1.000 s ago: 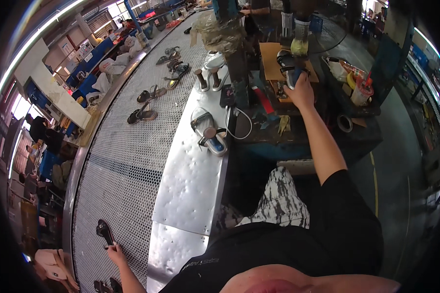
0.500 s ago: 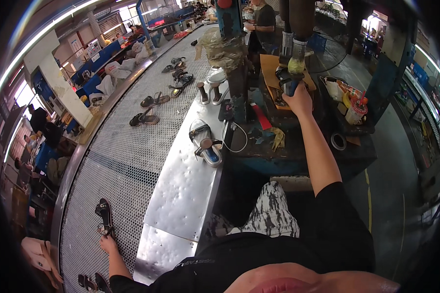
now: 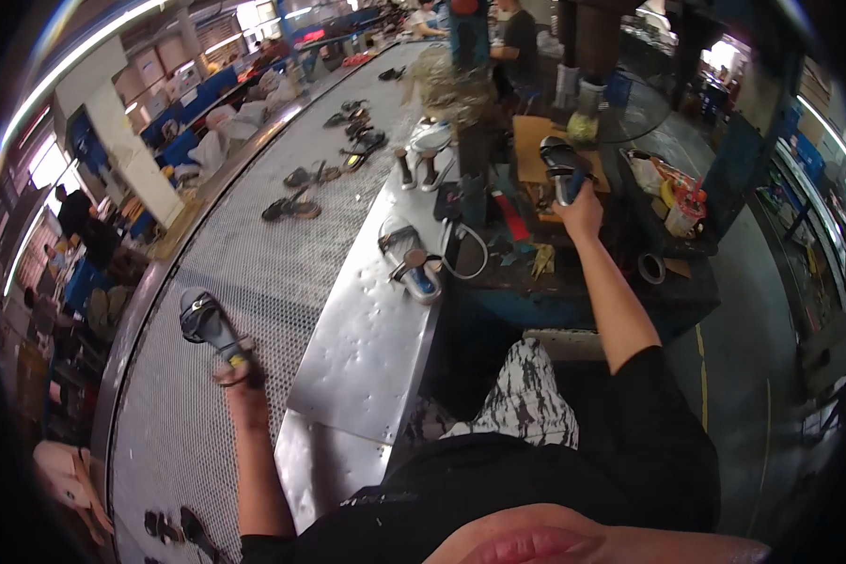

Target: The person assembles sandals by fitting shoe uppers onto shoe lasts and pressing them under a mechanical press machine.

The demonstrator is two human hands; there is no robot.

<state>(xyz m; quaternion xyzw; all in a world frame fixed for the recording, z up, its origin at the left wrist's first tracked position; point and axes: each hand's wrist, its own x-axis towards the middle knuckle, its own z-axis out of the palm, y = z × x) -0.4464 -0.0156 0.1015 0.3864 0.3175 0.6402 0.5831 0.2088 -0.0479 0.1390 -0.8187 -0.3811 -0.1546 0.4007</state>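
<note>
In the head view, the left hand (image 3: 242,374) is at the left of the frame, below the middle, its fingers closed on the near end of a black sandal (image 3: 212,324). The sandal points away toward the upper left, over the mesh belt (image 3: 197,423); whether it touches the mesh, I cannot tell. A yellow patch shows near the fingers.

The right hand (image 3: 581,209), right of centre in the upper half, grips the near end of a second sandal (image 3: 556,155), which has a dark strap and a blue part beside the fingers. It is in front of a brown sheet (image 3: 534,141), just below a machine's hanging cylinder (image 3: 587,99).

Between the hands, a pale sandal (image 3: 399,242) lies on the metal plate (image 3: 348,357) near the centre of the frame. A white cable (image 3: 483,256) loops just to its right, with a red strip (image 3: 511,218) and a yellow scrap (image 3: 541,261) farther right. More sandals (image 3: 362,143) lie on the belt at the upper left, and a dark pair (image 3: 195,531) at the lower left.
</note>
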